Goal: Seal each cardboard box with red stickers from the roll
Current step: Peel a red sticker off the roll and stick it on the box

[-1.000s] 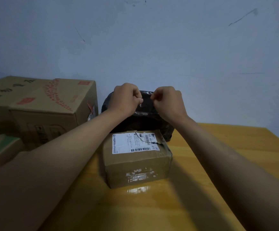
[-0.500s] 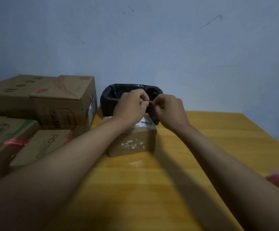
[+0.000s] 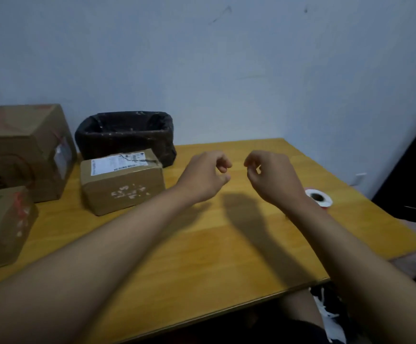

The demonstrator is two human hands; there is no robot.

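I see two bare forearms reaching out over a yellow wooden table [image 3: 202, 244], the hands held side by side above its middle, close together but not touching. The left hand [image 3: 205, 175] has its fingers loosely curled and I can see nothing in it. The right hand [image 3: 270, 173] is curled the same way, thumb near forefinger; whether a small sticker sits between them is too fine to tell. The roll [image 3: 318, 197] of red stickers lies flat on the table at about four o'clock from the right hand, just beyond the right wrist, its core hole facing up. That puts it much nearer the right hand than the left. The box [image 3: 122, 181], with a white shipping label on top, stands at about nine o'clock from the left hand, well apart from it, its long side running left to right across my view. A black-lined bin [image 3: 125, 135] sits just behind the box, against the wall. More boxes [image 3: 23, 150] stand at the far left edge. I judge the coming move turns on the roll: the right hand should drop back toward four o'clock to reach it, then carry a sticker across to nine o'clock.
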